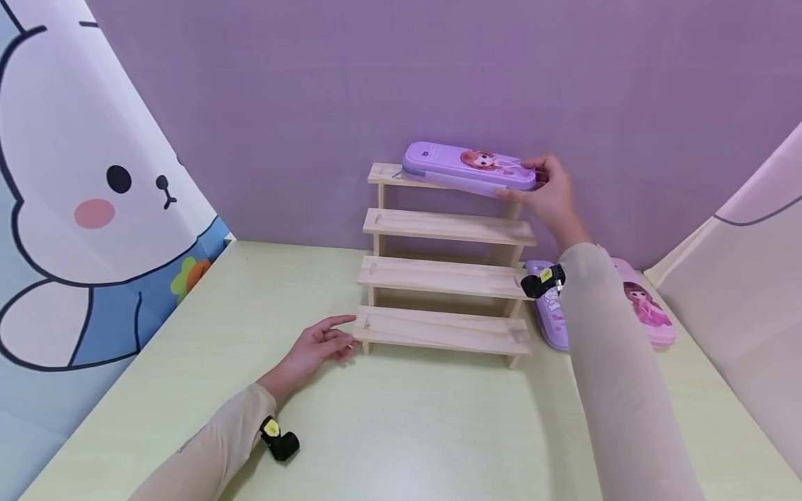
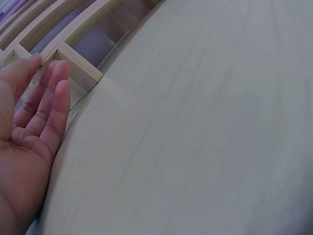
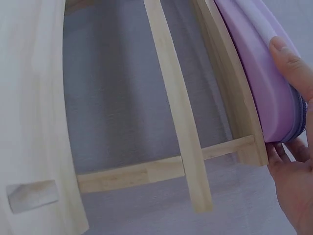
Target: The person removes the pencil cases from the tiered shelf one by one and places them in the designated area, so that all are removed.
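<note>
A purple pencil case (image 1: 464, 167) with a doll-like figure on its lid lies lengthwise along the top tier of a wooden stepped shelf (image 1: 445, 277). My right hand (image 1: 551, 198) grips the case by its right end, thumb at the front side and fingers behind. Up close in the right wrist view, the purple case (image 3: 266, 73) sits against the top board with the thumb on its side. Down at the left end of the lowest tier, my left hand (image 1: 319, 348) touches the board's edge with loosely extended fingers. The left wrist view shows that hand (image 2: 34, 122) beside the wooden frame.
Right of the shelf, another purple pencil case (image 1: 553, 323) and a pink pencil case (image 1: 651, 313) lie on the pale table (image 1: 401, 424), partly behind my right sleeve. A purple backdrop (image 1: 313, 104) stands behind the shelf. A cartoon-printed cloth (image 1: 81, 174) borders the left side.
</note>
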Tool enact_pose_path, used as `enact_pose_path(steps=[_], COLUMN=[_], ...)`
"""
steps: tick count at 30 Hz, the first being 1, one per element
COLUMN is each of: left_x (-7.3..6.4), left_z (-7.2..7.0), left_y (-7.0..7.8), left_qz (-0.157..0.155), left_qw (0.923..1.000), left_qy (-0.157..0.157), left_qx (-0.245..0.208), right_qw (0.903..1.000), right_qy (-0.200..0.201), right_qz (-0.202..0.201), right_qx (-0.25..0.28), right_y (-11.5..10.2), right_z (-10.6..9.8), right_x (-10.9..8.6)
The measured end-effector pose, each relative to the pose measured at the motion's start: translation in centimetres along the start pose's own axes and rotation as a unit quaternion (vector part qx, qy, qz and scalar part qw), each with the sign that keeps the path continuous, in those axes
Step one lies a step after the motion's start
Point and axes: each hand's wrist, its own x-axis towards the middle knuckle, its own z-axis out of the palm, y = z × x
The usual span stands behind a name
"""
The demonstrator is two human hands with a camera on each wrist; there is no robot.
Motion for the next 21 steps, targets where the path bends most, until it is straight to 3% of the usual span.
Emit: enact_pose_path(steps=[12, 21], left_x=[0.0, -0.1], left_z=[-0.3, -0.5], left_y=[-0.2, -0.3], left_qz=[-0.001, -0.009], left_qw=[1.0000, 0.9998], left_qy=[0.000, 0.009], left_qx=[0.004, 0.013], right_qw=[0.9989, 0.9963], right_qy=[0.041, 0.082], right_qz=[-0.009, -0.004], right_qx=[0.023, 0.026], right_y=[0.6, 1.5], right_z=[-0.2, -1.6], right_x=[-1.9, -4.1])
